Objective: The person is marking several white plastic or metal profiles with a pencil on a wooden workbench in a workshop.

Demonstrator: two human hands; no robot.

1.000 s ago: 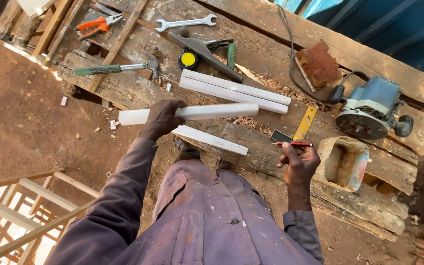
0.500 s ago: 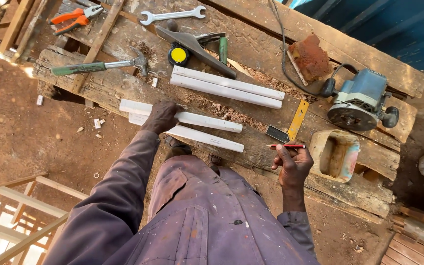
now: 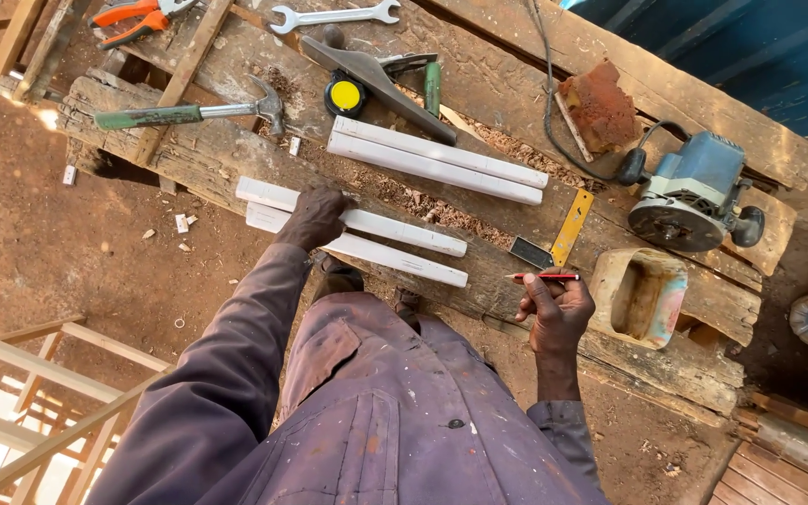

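Two white strips (image 3: 367, 234) are laid side by side on the near edge of the rough wooden counter (image 3: 236, 159). They are pressed down by the left hand (image 3: 315, 217), which lies flat across their left part, so they are probably kept from sliding; its grip is not closed around them, only laid on top. A red pencil (image 3: 544, 277) is held in the right hand (image 3: 558, 313), pinched between thumb and fingers, with the point turned to the left, toward the strips. That hand is kept just off the near edge of the counter, near a yellow and black square (image 3: 558, 238), perhaps so both can be reached fast. Two more white strips (image 3: 437, 161) are lined up a little farther away, apart from the first pair. A hammer with a green handle (image 3: 189, 112), a wrench (image 3: 334, 15), orange pliers (image 3: 128, 17) and a yellow tape measure (image 3: 345, 94) are spread at the far side. A blue power tool (image 3: 694, 192) is set at the right, with its cord run along the counter. Compared with one second ago, the strip that was held tilted across the other is now laid flat beside it, and the left hand has been moved down onto both.
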